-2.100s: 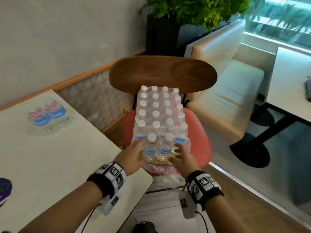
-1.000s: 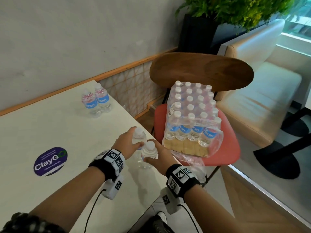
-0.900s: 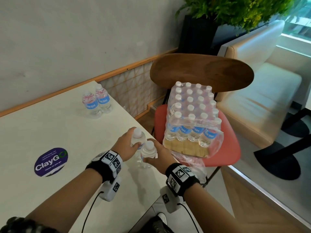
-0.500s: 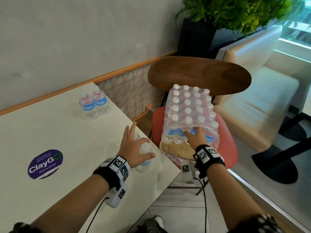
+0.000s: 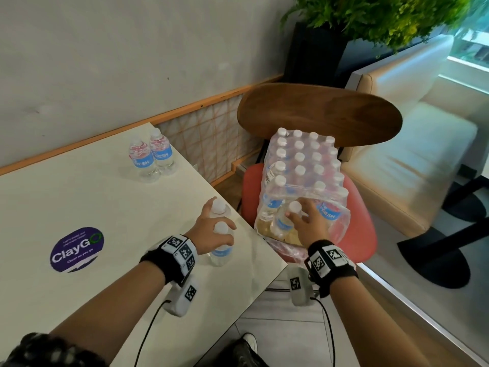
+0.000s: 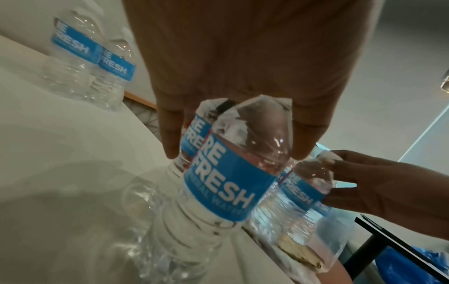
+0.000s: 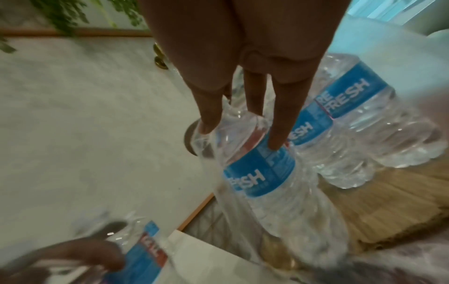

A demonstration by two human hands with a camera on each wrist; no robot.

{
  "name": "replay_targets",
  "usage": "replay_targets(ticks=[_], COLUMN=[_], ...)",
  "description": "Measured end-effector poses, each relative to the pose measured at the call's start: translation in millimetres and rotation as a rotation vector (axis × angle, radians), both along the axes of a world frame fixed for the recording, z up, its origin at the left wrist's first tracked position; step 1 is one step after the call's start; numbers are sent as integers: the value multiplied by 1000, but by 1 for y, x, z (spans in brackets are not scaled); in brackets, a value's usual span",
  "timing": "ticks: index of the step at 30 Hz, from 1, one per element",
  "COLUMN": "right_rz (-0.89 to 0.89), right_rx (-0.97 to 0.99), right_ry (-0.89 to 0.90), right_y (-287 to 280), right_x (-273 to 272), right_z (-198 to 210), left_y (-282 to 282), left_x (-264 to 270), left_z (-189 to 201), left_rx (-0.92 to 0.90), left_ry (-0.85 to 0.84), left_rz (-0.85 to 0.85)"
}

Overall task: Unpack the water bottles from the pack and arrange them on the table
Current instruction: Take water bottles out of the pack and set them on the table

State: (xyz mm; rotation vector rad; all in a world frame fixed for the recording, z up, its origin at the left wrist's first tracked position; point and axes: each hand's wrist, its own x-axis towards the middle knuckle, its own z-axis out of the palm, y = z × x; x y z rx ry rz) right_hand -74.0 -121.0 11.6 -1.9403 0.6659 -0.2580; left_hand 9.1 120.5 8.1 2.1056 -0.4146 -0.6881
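Observation:
The shrink-wrapped pack point(image 5: 304, 165) of water bottles stands on a red chair seat point(image 5: 362, 234), its front torn open. My right hand point(image 5: 301, 218) reaches into the opening and grips the shoulder of one front bottle point(image 7: 255, 173), which leans out of its row. My left hand point(image 5: 209, 229) curls over the tops of two blue-labelled bottles point(image 6: 218, 188) standing at the right edge of the white table point(image 5: 105, 207). Another pair of bottles point(image 5: 152, 157) stands at the table's far corner by the wall.
A round purple sticker point(image 5: 76, 249) lies on the table to the left. The chair's wooden backrest point(image 5: 317, 112) rises behind the pack. A beige bench point(image 5: 410, 165) and a black table base point(image 5: 434, 260) are to the right, a plant point(image 5: 370, 14) behind.
Both hands set two bottles at the table edge. The right hand then went back to the pack and took hold of a front bottle. The left hand's spread fingers curled over the two bottles.

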Motion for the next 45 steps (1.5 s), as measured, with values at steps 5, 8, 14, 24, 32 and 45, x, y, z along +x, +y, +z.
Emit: replay_targets(ticks=[5,8,14,24,32,45], right_rz=[169,268,430,56,94,81], right_rx=[-18,-36,-144,-37,181,73], right_ry=[2,13,53,259,197,198], right_y=[43,72,97,6,-8,-11], right_x=[-8,0,17,28,65,55], right_z=[13,13,8,7,-1,3], left_y=[10,15,23,1,-1,-1], left_x=[6,6,7,-4,2,3], left_z=[9,16,14,14,9,10], left_rx=[19,44,108,192,152,182], left_ry=[-60,-164,-247,-531,-503,-543], left_rz=[-92,-157,-146,-86,-46,-72])
